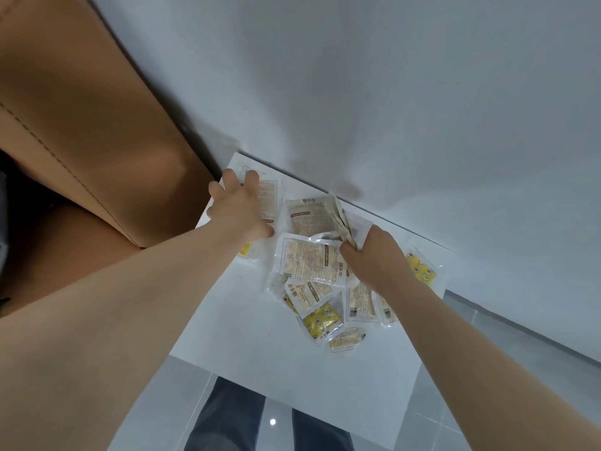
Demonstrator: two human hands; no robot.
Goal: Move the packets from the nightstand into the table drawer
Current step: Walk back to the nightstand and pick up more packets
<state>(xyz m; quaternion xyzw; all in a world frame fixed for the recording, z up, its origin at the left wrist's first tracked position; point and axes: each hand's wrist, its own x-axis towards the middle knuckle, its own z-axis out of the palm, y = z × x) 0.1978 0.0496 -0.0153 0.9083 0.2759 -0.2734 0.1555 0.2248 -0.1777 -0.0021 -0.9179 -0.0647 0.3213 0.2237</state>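
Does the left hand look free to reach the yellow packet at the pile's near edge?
Likely yes: the left hand only rests on a far packet, and the yellow packet lies mostly uncovered, with bare nightstand beside it.

Left hand (239, 209) splayed, right hand (374, 255) clenched

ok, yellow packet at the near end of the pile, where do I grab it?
Pinch the yellow packet by its near-left sealed edge, coming in from the near side. It lies flat on the nightstand. Its far end is tucked under a tan packet, while the near-left edge is bare.
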